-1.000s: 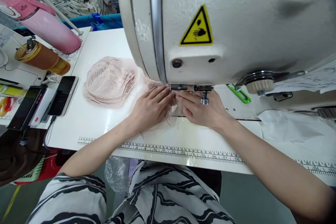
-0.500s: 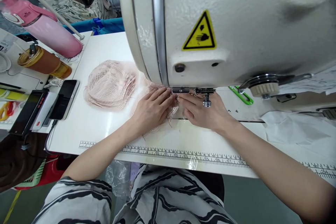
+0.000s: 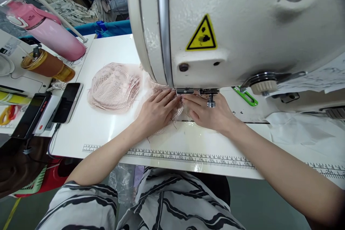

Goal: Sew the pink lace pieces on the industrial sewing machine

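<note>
My left hand lies flat, fingers stretched out, on a piece of pale pink lace at the sewing machine. The lace shows under and beside this hand, with loose threads at its near edge. Opposite it, my right hand rests with its fingers extended toward the left fingertips, at the lace's right edge. Part of the right hand is behind the thread guide and screw. The machine head hides the needle area. Left of my hands sits a stack of pink lace pieces.
A ruler strip runs along the table's front edge. On the left are a phone, a pink bottle and an amber cup. A green thread cutter and white cloth lie to the right.
The view has shifted slightly, so the machine head appears a little moved. Both hands stay in nearly the same place on the lace.
</note>
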